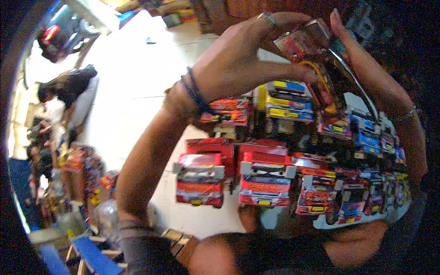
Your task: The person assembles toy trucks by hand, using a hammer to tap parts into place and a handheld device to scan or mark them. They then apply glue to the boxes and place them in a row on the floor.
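White floor [121, 91] fills the upper left, red toy trucks [200, 184] crowd lower centre, and the curled left hand [243, 59] grips a glossy, reddish see-through piece [299, 43] with an orange strip [322, 77] at upper right, beside the half-open right hand [354, 48], its contact unclear.

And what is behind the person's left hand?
Around the left hand, pale floor shows to its left and a yellow-and-blue toy truck just below its thumb. Whatever lies directly behind it is covered.
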A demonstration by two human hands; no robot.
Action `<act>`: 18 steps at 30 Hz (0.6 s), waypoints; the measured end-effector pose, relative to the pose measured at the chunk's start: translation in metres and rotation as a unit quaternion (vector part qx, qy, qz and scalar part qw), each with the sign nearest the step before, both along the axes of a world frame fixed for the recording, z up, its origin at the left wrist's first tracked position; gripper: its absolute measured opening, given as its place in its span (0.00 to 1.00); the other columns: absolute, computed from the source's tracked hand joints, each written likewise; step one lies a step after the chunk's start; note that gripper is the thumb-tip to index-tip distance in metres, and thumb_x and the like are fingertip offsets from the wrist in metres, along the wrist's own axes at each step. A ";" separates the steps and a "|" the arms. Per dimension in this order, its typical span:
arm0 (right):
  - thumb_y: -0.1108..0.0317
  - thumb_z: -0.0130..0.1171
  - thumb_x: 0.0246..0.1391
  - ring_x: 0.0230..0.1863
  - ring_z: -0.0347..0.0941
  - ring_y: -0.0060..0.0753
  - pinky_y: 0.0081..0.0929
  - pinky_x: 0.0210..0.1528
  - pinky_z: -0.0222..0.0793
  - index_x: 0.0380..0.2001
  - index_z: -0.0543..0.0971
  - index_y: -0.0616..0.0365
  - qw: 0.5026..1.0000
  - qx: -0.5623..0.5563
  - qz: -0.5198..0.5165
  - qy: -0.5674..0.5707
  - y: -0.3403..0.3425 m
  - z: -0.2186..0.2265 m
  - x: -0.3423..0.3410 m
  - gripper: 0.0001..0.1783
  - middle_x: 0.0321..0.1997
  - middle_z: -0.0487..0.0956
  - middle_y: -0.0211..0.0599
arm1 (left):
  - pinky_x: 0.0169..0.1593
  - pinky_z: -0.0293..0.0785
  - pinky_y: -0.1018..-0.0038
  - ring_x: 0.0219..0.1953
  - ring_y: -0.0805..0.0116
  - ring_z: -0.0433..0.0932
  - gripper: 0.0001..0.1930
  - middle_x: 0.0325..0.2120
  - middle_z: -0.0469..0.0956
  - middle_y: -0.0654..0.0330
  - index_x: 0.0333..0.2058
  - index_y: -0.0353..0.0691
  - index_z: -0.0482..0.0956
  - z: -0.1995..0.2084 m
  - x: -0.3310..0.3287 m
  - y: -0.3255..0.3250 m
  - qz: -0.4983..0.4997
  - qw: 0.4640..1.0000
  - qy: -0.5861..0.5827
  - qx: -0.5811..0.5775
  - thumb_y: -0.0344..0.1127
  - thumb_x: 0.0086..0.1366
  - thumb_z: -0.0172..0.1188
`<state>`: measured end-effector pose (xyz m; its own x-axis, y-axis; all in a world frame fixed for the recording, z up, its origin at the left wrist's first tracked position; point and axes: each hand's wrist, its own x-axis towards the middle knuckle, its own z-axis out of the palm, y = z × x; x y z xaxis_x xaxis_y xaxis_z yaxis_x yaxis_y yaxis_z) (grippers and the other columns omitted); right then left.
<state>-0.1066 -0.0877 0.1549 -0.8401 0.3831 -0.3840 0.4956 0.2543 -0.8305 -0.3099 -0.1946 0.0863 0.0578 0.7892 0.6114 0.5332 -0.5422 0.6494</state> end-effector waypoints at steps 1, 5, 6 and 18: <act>0.23 0.24 0.59 0.36 0.67 0.32 0.27 0.40 0.67 0.41 0.68 0.59 1.000 -0.008 0.024 0.008 -0.007 0.005 -0.002 0.46 0.35 0.71 0.40 | 0.45 0.79 0.68 0.41 0.61 0.84 0.36 0.39 0.84 0.52 0.56 0.37 0.75 0.013 0.000 0.002 0.021 0.999 0.045 0.006 0.50 0.52 0.76; 0.27 0.28 0.62 0.47 0.63 0.35 0.28 0.49 0.64 0.52 0.63 0.59 0.994 -0.042 0.101 0.026 -0.026 0.035 0.001 0.43 0.46 0.68 0.43 | 0.44 0.78 0.65 0.39 0.56 0.84 0.25 0.36 0.84 0.51 0.50 0.37 0.79 0.047 0.008 -0.025 0.042 0.992 0.122 -0.008 0.43 0.56 0.73; 0.28 0.29 0.63 0.50 0.61 0.35 0.29 0.51 0.64 0.55 0.61 0.59 0.992 -0.049 0.116 0.023 -0.031 0.042 0.001 0.43 0.49 0.67 0.44 | 0.44 0.78 0.65 0.40 0.54 0.84 0.23 0.36 0.84 0.51 0.49 0.37 0.80 0.050 0.010 -0.036 0.052 0.990 0.125 -0.025 0.41 0.57 0.72; 0.32 0.34 0.67 0.51 0.73 0.23 0.24 0.53 0.70 0.63 0.68 0.59 0.946 -0.020 0.135 0.295 -0.096 0.008 -0.020 0.42 0.51 0.79 0.36 | 0.45 0.76 0.62 0.41 0.50 0.82 0.20 0.39 0.82 0.53 0.47 0.40 0.77 0.058 0.010 -0.127 0.167 0.967 0.181 0.063 0.33 0.55 0.70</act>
